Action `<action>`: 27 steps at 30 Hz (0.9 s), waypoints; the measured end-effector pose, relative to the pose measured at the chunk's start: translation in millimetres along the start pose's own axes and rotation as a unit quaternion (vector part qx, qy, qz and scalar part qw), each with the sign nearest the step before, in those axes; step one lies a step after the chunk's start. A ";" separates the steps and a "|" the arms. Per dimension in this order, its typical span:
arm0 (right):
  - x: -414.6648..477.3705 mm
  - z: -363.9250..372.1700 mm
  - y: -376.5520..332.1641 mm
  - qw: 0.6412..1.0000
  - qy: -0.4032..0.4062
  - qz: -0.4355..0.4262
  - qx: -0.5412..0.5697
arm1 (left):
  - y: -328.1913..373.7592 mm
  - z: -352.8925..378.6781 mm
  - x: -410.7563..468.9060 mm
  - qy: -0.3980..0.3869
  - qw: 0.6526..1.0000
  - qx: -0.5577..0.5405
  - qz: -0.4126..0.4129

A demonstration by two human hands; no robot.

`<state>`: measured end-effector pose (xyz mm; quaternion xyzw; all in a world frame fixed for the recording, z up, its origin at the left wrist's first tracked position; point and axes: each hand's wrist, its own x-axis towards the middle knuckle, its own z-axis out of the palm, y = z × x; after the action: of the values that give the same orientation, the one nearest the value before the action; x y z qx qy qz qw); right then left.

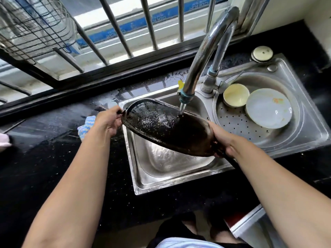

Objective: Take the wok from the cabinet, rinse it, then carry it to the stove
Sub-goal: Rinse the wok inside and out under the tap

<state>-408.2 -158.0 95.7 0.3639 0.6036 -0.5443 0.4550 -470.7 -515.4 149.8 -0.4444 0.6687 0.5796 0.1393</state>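
Note:
The black wok [168, 127] is held tilted on its side over the left basin of the steel sink [161, 183], its wet outside facing me. Water runs from the faucet [206, 56] onto the wok's upper rim. My left hand [109, 122] grips the small handle at the wok's left end. My right hand [223, 138] holds the wok at its right end, where the long dark handle runs down under my forearm.
The right basin holds a perforated drainer [234, 122] with a cream bowl [236, 94] and a white plate [269, 108]. A blue-and-white cloth [86, 127] lies on the wet black counter [44, 158] to the left. A barred window is behind.

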 end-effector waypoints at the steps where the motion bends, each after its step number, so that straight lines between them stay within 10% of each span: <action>1: -1.0 -3.6 3.2 1.000 0.005 -0.001 0.003 | -0.9 4.4 0.9 -0.011 1.000 -0.005 -0.007; 27: -41.2 -15.5 135.7 0.979 0.061 -0.111 0.161 | -28.0 41.3 -24.2 -0.210 0.967 -0.117 0.080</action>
<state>-270.5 -121.1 90.3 0.3956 0.5716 -0.6579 0.2898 -449.3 -465.9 136.6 -0.2710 0.5852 0.7436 0.1766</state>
